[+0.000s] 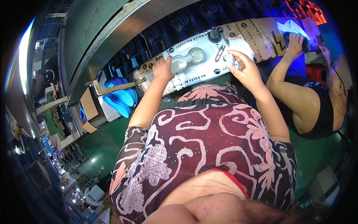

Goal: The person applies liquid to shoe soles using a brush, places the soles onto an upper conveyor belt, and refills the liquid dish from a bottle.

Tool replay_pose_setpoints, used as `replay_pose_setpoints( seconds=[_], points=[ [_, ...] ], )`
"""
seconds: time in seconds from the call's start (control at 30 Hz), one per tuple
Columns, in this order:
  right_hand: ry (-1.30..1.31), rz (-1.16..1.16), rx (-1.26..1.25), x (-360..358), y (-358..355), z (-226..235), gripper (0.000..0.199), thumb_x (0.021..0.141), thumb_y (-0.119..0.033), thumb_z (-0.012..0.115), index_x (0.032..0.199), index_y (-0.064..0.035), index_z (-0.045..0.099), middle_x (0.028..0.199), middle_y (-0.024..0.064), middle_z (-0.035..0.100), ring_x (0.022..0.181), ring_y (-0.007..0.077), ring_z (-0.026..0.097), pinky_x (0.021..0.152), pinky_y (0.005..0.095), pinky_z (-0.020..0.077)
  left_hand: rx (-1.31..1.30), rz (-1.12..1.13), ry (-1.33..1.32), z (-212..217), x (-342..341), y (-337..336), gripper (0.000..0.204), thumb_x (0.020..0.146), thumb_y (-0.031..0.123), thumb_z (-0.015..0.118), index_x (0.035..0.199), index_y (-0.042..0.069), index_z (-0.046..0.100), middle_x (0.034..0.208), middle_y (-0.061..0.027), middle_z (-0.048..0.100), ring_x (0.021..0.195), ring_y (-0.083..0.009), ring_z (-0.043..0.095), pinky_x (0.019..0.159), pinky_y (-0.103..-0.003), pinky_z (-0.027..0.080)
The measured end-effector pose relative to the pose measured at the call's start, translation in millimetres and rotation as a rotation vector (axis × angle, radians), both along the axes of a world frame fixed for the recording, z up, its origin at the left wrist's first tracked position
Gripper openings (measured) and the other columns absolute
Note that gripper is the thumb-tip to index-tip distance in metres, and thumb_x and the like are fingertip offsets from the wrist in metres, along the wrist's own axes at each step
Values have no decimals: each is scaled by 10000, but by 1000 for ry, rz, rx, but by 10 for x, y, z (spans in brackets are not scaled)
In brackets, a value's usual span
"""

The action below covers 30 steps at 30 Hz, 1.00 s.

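My left hand (163, 70) is closed around the side of a clear, bottle-shaped container (179, 64), its narrow end pointing right. Beside that end sits a round, clear jar (197, 55) with pale contents. To the right, my right hand (246, 72) pinches a small white piece (230, 59) between thumb and fingers; its exact kind is unclear. A pair of red-handled thread snips (219, 54) lies between the hands. Behind the snips stands a dark, cone-shaped thing (214, 35). All of these rest on or above a white printed plastic sheet (203, 77).
Brown printed wrapping (261, 33) covers the bench. Dark shoe-like shapes (181, 22) line its far side. Blue foam slippers (121, 99) and an open cardboard box (88, 104) stand at left. At right, a co-worker's arm (279, 74) reaches toward a blue-lit item (292, 28).
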State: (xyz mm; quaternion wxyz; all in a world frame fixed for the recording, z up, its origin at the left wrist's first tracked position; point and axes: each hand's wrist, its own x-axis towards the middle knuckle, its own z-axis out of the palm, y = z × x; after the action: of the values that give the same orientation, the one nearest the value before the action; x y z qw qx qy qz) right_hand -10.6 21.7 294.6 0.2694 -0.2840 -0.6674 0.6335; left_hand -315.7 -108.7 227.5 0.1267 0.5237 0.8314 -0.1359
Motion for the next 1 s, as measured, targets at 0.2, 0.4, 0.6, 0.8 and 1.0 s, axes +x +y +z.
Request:
replay_pose_setpoints(
  seconds=[0.2,0.4,0.6,0.8,1.0],
  points=[
    [-68,-8,40,3,-6,54,418,810,-65,673,1202,-40,529,1176,102,526,1092,166,520,963,299,423,-3,19,-14,-33,-21,-8,790,562,219,792,1276,209,455,1127,-121,539,1050,-292,540,867,-434,438],
    [-23,-2,5,-5,-12,42,411,816,-64,666,1202,-41,528,1180,106,526,1096,163,519,963,296,422,7,40,-32,-66,-24,-23,789,567,215,783,1280,216,447,1127,-123,537,1047,-295,547,868,-443,435],
    [-21,-7,-13,-4,-16,4,412,814,-78,672,1201,-52,533,1178,107,535,1084,164,524,954,288,422,14,26,-38,-39,-16,-27,779,570,215,776,1278,215,448,1099,-119,545,1034,-295,554,864,-445,435],
    [-69,-14,8,10,-19,-39,408,816,-91,674,1200,-64,538,1176,104,538,1057,163,532,941,285,426,-1,25,-14,-19,0,-12,773,575,214,776,1278,217,455,1099,-116,546,1042,-298,548,857,-441,440],
    [-44,-13,-2,-2,-28,21,406,822,-99,670,1201,-51,534,1169,111,541,1073,163,535,947,285,426,7,-15,40,-5,13,-2,809,549,222,782,1283,198,443,1093,-137,570,1004,-312,573,831,-406,477]
  ],
)
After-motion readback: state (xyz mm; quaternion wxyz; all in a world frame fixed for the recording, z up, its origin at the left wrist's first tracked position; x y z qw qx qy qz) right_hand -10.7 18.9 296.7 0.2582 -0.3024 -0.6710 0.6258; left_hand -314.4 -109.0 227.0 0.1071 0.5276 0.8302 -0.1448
